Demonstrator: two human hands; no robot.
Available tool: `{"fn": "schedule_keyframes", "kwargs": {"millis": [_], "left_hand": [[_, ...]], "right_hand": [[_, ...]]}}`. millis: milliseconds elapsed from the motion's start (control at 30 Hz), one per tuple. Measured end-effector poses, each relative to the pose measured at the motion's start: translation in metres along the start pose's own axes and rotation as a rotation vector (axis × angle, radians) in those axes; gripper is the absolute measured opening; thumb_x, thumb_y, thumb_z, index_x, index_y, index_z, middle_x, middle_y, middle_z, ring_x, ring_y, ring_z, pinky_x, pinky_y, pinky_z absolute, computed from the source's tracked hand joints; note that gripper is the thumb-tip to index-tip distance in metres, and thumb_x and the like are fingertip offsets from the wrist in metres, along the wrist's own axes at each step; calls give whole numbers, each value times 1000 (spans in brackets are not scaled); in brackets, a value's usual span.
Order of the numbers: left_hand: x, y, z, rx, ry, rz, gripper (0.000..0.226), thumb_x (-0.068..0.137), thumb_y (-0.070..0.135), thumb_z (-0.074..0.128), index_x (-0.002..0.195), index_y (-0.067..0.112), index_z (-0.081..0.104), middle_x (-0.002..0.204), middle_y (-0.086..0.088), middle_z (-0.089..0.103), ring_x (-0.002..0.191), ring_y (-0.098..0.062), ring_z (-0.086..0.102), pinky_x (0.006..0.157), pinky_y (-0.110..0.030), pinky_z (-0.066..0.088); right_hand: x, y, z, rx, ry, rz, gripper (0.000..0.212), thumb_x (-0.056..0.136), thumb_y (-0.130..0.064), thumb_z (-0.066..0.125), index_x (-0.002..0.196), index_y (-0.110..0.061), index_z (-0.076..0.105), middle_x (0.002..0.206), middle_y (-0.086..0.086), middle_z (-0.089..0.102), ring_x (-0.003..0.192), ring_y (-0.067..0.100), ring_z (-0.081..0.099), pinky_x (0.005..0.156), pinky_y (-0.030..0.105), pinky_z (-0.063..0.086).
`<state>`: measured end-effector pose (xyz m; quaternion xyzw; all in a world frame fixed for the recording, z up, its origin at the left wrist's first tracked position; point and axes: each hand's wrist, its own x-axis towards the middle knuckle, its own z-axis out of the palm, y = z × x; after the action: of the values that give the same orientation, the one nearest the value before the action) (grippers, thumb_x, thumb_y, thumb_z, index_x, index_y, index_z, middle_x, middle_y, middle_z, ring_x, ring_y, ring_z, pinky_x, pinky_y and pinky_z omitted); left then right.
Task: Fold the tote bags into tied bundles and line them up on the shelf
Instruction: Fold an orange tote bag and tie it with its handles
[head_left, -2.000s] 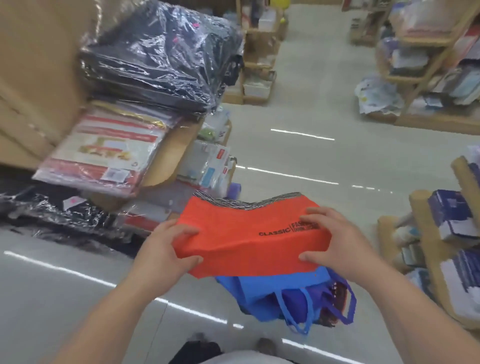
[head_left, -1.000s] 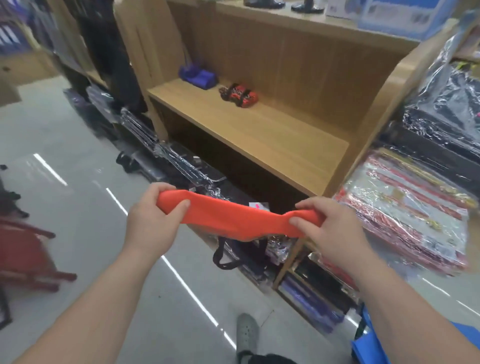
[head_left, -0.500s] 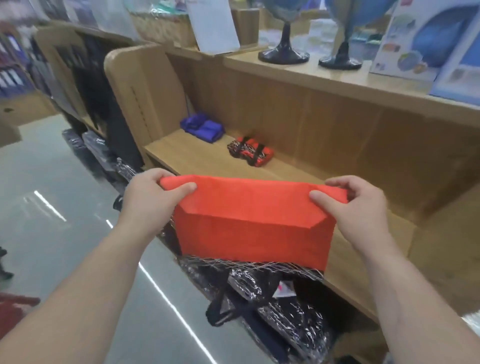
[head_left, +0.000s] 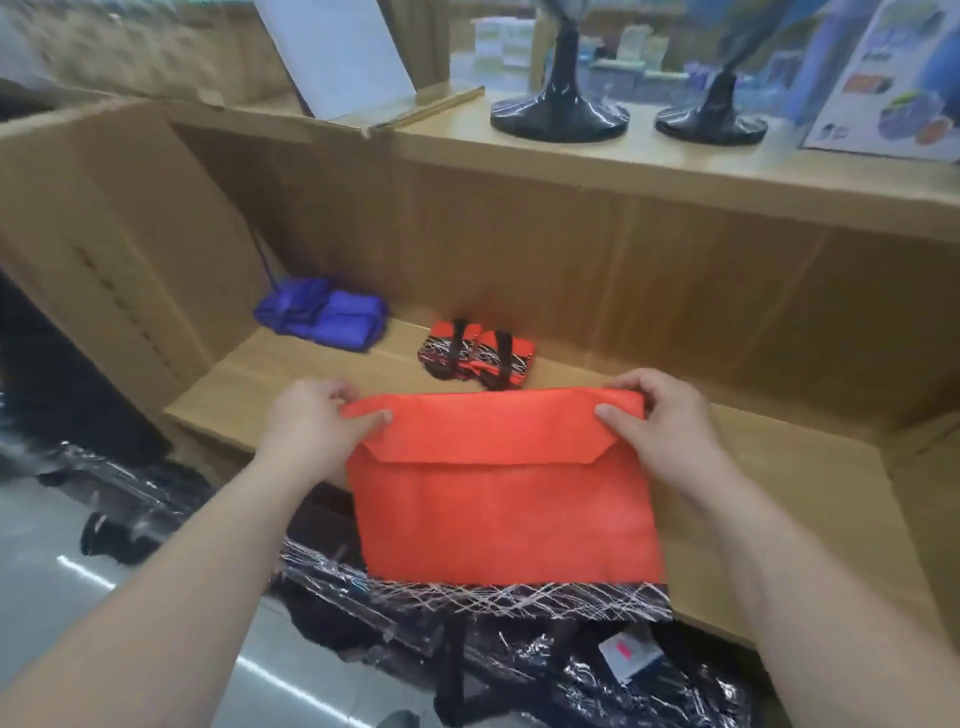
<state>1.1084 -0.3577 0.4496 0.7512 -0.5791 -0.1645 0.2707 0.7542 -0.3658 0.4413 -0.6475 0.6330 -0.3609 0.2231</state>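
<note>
An orange tote bag (head_left: 498, 509) with a black, white-scribbled hem hangs flat over the front of the wooden shelf (head_left: 810, 499). My left hand (head_left: 317, 421) pinches its top left corner and my right hand (head_left: 660, 421) pinches its top right corner. The bag's bottom is folded down as a flap along the top edge. Further back on the shelf lie two tied bundles: a purple one (head_left: 324, 319) at the left and an orange-and-black one (head_left: 475, 356) beside it.
Two black stand bases (head_left: 558, 114) and a printed box (head_left: 893, 78) sit on the shelf top above. A white card (head_left: 337, 52) leans at the back left. Plastic-wrapped dark goods (head_left: 519, 649) fill the level below the shelf. Grey floor (head_left: 78, 597) lies to the left.
The view has swung from the aisle to the shelf and come closer. The orange bag, held scrunched a second ago, now hangs spread out flat and lower over the shelf edge.
</note>
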Motion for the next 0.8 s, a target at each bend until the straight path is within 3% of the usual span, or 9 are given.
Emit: {"fn": "schedule_keyframes", "kwargs": {"millis": [67,167,300,367,467,567,700,800], "left_hand": [[24,-19,5,69,-122,21,33,73,42,87,76,20,63,84,-4,62,86,-28,61,64,-31,33],[50,-37,14,81,-287,126,28,74,32,88,86,17,67,92,-2,65,92,-25,63,70,-28,39],[64,-35,25,11,-529,316,31,76,28,87,100,23,70,92,7,65,87,-11,60,69,-13,41],[69,-34,36,32,-565,364,21,77,27,86,89,17,71,82,6,63,80,-14,58,66,-21,41],[69,-34,50,-112,-634,269,21,82,22,82,79,9,65,70,-2,61,64,-17,54,59,-30,40],[55,-30,67,-247,-677,231,19,89,17,75,79,12,59,66,0,58,57,-16,50,58,-31,38],[27,-15,84,-357,-726,166,15,84,44,58,88,29,55,81,-3,69,72,-29,65,68,-46,51],[8,1,91,-422,-769,145,17,83,45,54,90,30,55,83,-8,69,73,-33,65,68,-52,52]], "right_hand": [[6,-10,24,-54,3,69,22,80,-21,83,94,-31,69,97,-4,71,91,21,66,84,34,51],[14,-24,48,-151,7,119,21,81,-22,81,100,-26,73,100,-2,72,97,22,66,85,29,47],[24,-41,63,-254,28,140,22,83,-23,79,104,-25,73,104,0,73,98,24,65,83,30,46],[30,-46,66,-283,73,136,26,82,-23,79,106,-26,71,107,1,71,100,26,65,86,33,49],[28,-53,68,-289,180,114,52,75,-21,84,123,-25,64,124,5,54,110,28,58,99,37,47],[9,-58,70,-510,284,101,73,62,-31,90,129,-31,60,134,7,42,119,31,47,103,43,43],[-26,-54,78,-673,188,-29,43,73,-48,79,112,-33,70,118,-1,57,108,29,51,89,43,42],[-52,-48,87,-617,24,-108,33,83,-51,61,112,-35,70,114,-10,61,104,24,52,83,41,44]]}}
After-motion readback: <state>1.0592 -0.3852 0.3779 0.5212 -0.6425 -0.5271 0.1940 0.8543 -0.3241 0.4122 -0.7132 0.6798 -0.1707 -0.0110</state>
